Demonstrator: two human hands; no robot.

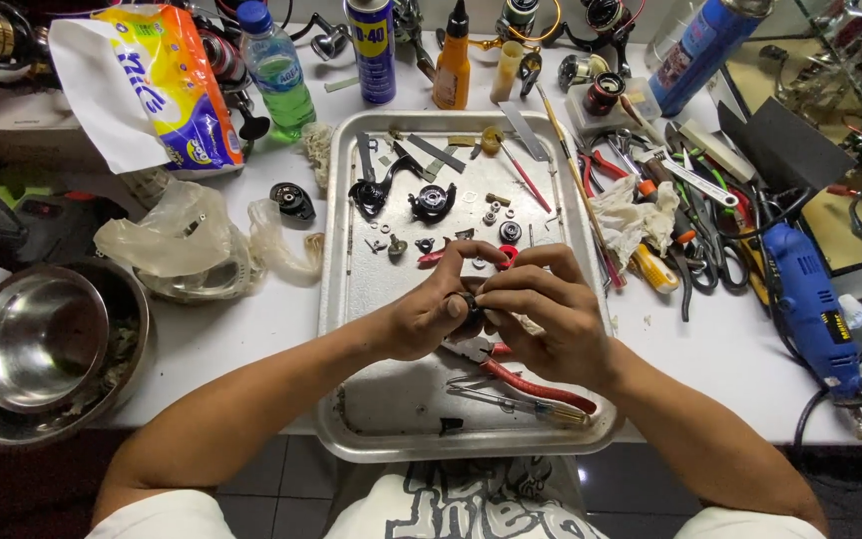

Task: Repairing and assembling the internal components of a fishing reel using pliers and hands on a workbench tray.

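Over a metal tray (351, 299), my left hand (429, 309) and my right hand (541, 309) meet around a small black round part (469, 307). Both hands pinch it with their fingertips; most of it is hidden by the fingers. Just beneath the hands lie red-handled pliers (526, 377) and a thin metal tool (511, 402). Farther back on the tray sit a black reel frame piece (433, 203), a black handle arm (371, 193) and several small screws, washers and rings.
Two nested steel bowls (37, 344) stand at the left edge. Crumpled clear plastic (177, 240) and a bright bag (157, 85) lie left of the tray. A blue rotary tool (812, 309), scissors and loose hand tools crowd the right. Bottles and spray cans line the back.
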